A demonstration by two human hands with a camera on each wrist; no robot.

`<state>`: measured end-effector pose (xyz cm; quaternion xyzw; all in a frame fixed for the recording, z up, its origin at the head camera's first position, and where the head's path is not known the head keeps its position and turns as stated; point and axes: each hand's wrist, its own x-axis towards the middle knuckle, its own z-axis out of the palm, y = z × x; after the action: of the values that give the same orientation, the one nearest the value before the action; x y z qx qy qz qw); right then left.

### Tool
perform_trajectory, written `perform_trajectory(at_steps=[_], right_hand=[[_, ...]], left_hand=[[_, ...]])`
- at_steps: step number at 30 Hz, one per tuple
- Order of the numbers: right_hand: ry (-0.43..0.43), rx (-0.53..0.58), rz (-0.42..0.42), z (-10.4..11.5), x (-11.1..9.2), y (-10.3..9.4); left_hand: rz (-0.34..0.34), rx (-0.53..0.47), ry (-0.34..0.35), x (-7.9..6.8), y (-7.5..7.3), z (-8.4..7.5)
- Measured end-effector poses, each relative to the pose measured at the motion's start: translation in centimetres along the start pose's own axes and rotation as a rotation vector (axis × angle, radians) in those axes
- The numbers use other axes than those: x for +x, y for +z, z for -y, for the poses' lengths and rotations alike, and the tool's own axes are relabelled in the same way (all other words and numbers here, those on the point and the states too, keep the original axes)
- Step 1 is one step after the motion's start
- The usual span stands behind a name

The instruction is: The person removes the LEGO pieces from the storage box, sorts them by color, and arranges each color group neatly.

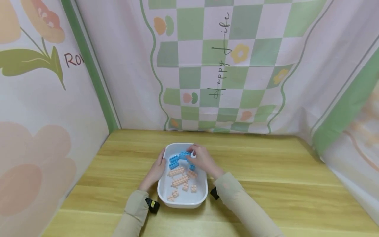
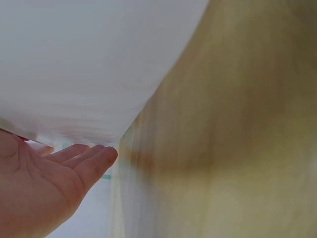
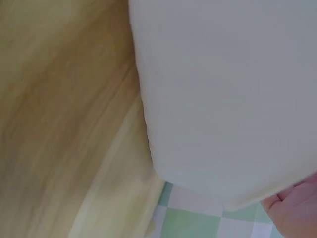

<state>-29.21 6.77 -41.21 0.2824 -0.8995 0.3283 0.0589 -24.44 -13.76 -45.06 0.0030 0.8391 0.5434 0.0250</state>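
I see a white tub (image 1: pixel 182 205) on the tabletop (image 1: pixel 260 184), the left hand (image 1: pixel 157 169) resting loose-fingered against its ten o'clock side. At one o'clock, the right hand (image 1: pixel 203 160) bends over blue blocks (image 1: pixel 174 161); whether it pinches one, I can't tell. Peach blocks (image 1: pixel 180 181) lie from centre towards seven o'clock

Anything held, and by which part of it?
No clear hold: left hand touches the white tray at its left side; right hand is at the blue bricks, but whether it pinches one can't be told.
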Motion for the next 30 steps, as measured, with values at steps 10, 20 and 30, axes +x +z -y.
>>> perform_trajectory(at_steps=[10, 20, 30], right_hand=[[0.022, 0.020, -0.014, -0.6, -0.3, -1.5], [0.031, 0.023, -0.058, -1.5, -0.9, -3.0], [0.072, 0.031, -0.089, -3.3, -1.5, -4.8]], left_hand=[[-0.001, 0.007, 0.022, 0.2, 0.0, 0.2], [-0.007, 0.015, 0.005, -0.1, 0.0, 0.1], [0.007, -0.010, -0.033, 0.1, 0.2, -0.2]])
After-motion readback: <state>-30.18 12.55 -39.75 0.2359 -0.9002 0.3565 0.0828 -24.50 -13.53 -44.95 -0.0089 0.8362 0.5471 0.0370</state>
